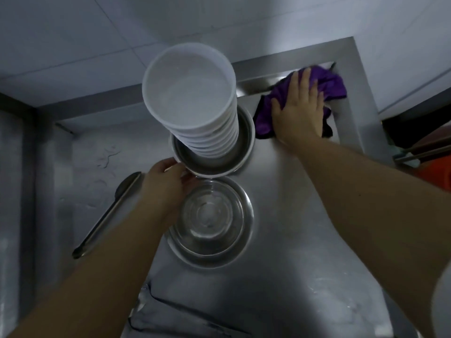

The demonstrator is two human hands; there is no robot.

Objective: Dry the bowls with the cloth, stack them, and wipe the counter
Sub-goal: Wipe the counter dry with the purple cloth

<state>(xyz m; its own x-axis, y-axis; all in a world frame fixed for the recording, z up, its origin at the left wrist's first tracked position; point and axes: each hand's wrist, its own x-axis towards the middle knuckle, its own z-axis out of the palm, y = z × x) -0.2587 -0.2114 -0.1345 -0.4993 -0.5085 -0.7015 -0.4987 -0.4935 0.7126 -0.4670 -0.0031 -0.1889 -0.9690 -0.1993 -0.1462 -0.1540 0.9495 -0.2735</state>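
A tall stack of white bowls (192, 98) stands inside a steel basin (241, 145) in the middle of the steel counter (288, 215). Just in front of it sits a pile of nested steel bowls (210, 223). My left hand (168, 184) rests against the near left rim of the basin, fingers curled on it. My right hand (300, 111) lies flat, fingers spread, pressing a purple cloth (327, 84) onto the counter in the far right corner by the raised back edge.
A long steel ladle (109, 211) lies diagonally on the counter to the left of my left arm. Tiled wall rises behind the counter. Beyond the right counter edge are dark shelves and an orange object (436, 176). Wet marks show on the left counter.
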